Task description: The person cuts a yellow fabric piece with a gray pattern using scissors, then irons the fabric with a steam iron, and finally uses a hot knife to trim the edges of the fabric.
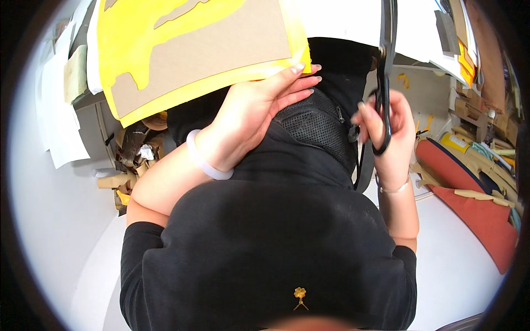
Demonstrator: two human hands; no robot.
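Note:
My left hand [248, 107] grips the near right corner of a bright yellow sheet [300, 38], thumb on top and fingers under its edge. Flat on that sheet lies a grey-brown board [221, 60] with a cut, irregular outline; its far part runs out of the picture. To the right, my right hand [398, 129] holds black-handled scissors [385, 71] by the finger loops, blades pointing away from me. The scissors are apart from the yellow sheet. Whether the blades are fully closed I cannot tell.
A white tabletop [345, 22] lies beyond my hands. White paper sheets [66, 132] hang at the left. Below the table on the left are brown scraps [132, 146]. On the right, red rolled material [450, 165] and more scraps are piled.

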